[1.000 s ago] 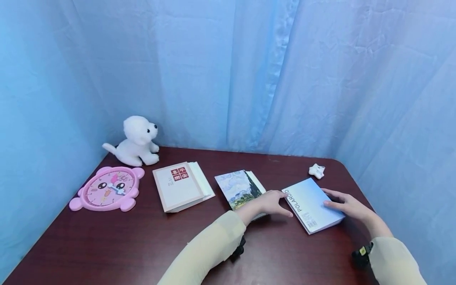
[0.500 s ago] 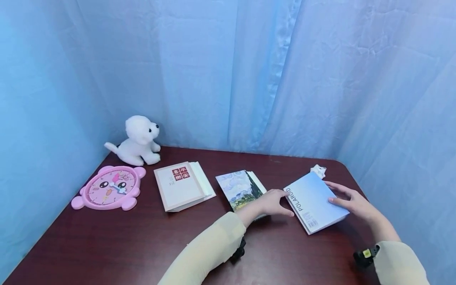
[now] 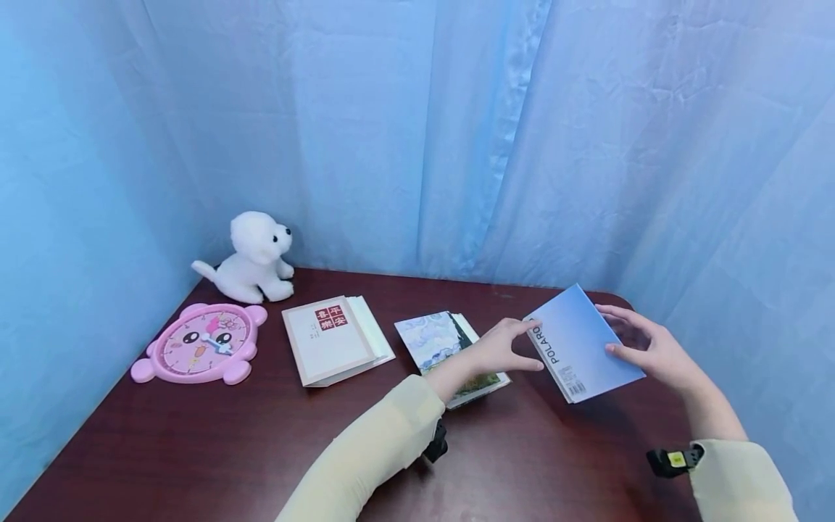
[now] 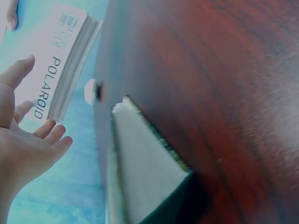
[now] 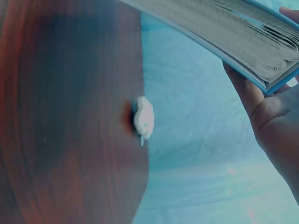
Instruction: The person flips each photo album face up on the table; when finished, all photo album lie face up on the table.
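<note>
A pale blue photo album (image 3: 583,344) lettered POLAROID is held tilted above the table's right side. My right hand (image 3: 659,351) grips its right edge, thumb on the cover and fingers behind. In the right wrist view, thick page edges show between the album's covers (image 5: 205,39). My left hand (image 3: 492,351) is at the album's left edge, fingers spread and loosely bent. Its index fingertip overlaps the cover; whether it presses there I cannot tell. Under my left hand lies a book with a painted landscape cover (image 3: 433,337), partly hidden by the wrist.
A cream book with red characters (image 3: 329,341) lies left of the painted one. Farther left are a pink toy clock (image 3: 202,344) and a white plush dog (image 3: 254,257). A small white star-shaped thing (image 5: 145,118) sits near the table's far edge, behind the album.
The photo album has risen from the table and tilted up, moving slightly right and away with my right hand. My left hand has risen a little alongside. The white star is now hidden in the head view.
</note>
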The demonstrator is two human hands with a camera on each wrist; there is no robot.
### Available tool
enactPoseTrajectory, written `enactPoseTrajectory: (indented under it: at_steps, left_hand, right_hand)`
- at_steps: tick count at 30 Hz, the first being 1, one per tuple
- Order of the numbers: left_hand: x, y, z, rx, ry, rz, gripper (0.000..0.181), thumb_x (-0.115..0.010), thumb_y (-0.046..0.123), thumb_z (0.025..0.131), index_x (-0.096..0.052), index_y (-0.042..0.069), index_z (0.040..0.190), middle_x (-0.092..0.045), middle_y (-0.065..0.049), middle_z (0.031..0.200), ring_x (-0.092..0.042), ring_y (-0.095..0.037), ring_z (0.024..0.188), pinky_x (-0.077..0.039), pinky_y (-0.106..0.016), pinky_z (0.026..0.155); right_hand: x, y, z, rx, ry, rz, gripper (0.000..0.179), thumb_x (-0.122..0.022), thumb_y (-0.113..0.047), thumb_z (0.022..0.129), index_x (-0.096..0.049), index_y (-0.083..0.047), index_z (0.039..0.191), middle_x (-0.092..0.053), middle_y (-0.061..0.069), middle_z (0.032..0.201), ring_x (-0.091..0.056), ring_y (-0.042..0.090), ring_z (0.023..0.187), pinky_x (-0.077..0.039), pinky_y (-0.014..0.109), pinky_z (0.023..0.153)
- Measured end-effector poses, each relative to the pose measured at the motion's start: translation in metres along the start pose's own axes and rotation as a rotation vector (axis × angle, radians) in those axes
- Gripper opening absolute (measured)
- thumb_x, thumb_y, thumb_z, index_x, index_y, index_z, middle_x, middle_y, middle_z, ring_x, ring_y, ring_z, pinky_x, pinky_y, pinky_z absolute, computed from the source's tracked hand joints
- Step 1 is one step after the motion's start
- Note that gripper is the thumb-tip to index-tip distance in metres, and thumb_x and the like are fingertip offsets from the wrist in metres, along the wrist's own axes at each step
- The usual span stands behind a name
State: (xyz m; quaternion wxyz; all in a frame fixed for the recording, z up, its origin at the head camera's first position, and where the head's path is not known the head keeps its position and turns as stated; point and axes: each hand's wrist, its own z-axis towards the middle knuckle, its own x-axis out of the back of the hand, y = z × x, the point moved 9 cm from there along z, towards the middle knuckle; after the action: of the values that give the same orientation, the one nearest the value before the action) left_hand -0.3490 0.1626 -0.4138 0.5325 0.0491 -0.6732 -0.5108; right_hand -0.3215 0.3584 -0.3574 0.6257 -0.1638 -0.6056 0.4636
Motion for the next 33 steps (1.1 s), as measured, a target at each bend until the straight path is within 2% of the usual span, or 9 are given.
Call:
enactPoseTrajectory:
  at_steps: [3, 9, 18, 23, 26, 31, 33]
  left_hand:
    - [0.007, 0.004, 0.0, -0.009, -0.001, -0.008, 0.079, -0.07, 0.04, 0.083, -0.027, 0.031, 0.149, -0.032, -0.004, 0.149, -0.03, -0.013, 0.137, -0.036, -0.031, 0.105]
    - [0.021, 0.009, 0.002, -0.033, 0.042, -0.051, 0.083, -0.07, 0.04, 0.083, -0.023, 0.032, 0.15, -0.034, -0.005, 0.148, -0.044, -0.018, 0.129, -0.04, -0.031, 0.101]
    - [0.038, 0.015, -0.005, -0.007, 0.123, -0.351, 0.083, -0.075, 0.028, 0.081, -0.027, 0.033, 0.149, -0.028, -0.008, 0.149, -0.057, -0.021, 0.116, -0.049, -0.021, 0.081]
    - [0.044, 0.019, -0.005, -0.016, 0.144, -0.45, 0.082, -0.073, 0.028, 0.083, -0.026, 0.03, 0.15, -0.026, -0.008, 0.152, -0.059, -0.023, 0.114, -0.05, -0.02, 0.079]
    - [0.046, 0.02, -0.005, -0.03, 0.151, -0.47, 0.081, -0.072, 0.027, 0.084, -0.026, 0.027, 0.15, -0.028, -0.007, 0.152, -0.058, -0.025, 0.116, -0.05, -0.02, 0.078]
    - [0.048, 0.02, -0.006, -0.02, 0.189, -0.479, 0.081, -0.072, 0.028, 0.084, -0.025, 0.031, 0.15, -0.03, -0.002, 0.151, -0.055, -0.027, 0.119, -0.05, -0.02, 0.077]
    - [0.05, 0.021, -0.007, -0.017, 0.211, -0.485, 0.081, -0.072, 0.03, 0.084, -0.026, 0.033, 0.149, -0.03, -0.002, 0.151, -0.055, -0.028, 0.119, -0.05, -0.02, 0.077]
  right_hand:
    - [0.0, -0.005, 0.002, -0.006, 0.01, -0.012, 0.061, -0.063, -0.002, 0.088, -0.039, -0.011, 0.143, -0.051, -0.01, 0.127, -0.058, 0.002, 0.103, -0.054, 0.025, 0.071]
    - [-0.002, -0.019, 0.005, 0.033, 0.024, -0.023, 0.066, -0.064, 0.0, 0.087, -0.036, -0.012, 0.145, -0.051, -0.008, 0.129, -0.058, 0.001, 0.104, -0.053, 0.023, 0.072]
    - [-0.011, -0.04, 0.009, 0.086, 0.028, -0.045, 0.074, -0.066, 0.002, 0.084, -0.032, -0.012, 0.148, -0.048, -0.014, 0.128, -0.055, -0.002, 0.106, -0.052, 0.018, 0.075]
    - [-0.016, -0.043, 0.012, 0.06, 0.039, -0.1, 0.078, -0.07, -0.003, 0.083, -0.03, -0.019, 0.149, -0.044, -0.015, 0.133, -0.051, -0.005, 0.108, -0.049, 0.014, 0.079]
    - [-0.021, -0.043, 0.015, 0.054, 0.032, -0.089, 0.081, -0.071, -0.003, 0.083, -0.028, -0.022, 0.149, -0.042, -0.008, 0.14, -0.05, -0.007, 0.109, -0.05, 0.017, 0.078]
    - [-0.029, -0.048, 0.018, 0.075, 0.023, -0.038, 0.093, -0.071, 0.0, 0.081, -0.016, -0.022, 0.152, -0.032, 0.018, 0.15, -0.048, -0.008, 0.114, -0.05, 0.018, 0.079]
    - [-0.03, -0.049, 0.019, 0.07, 0.047, -0.062, 0.096, -0.072, 0.0, 0.08, -0.013, -0.023, 0.153, -0.032, 0.021, 0.149, -0.048, -0.002, 0.118, -0.048, 0.016, 0.082]
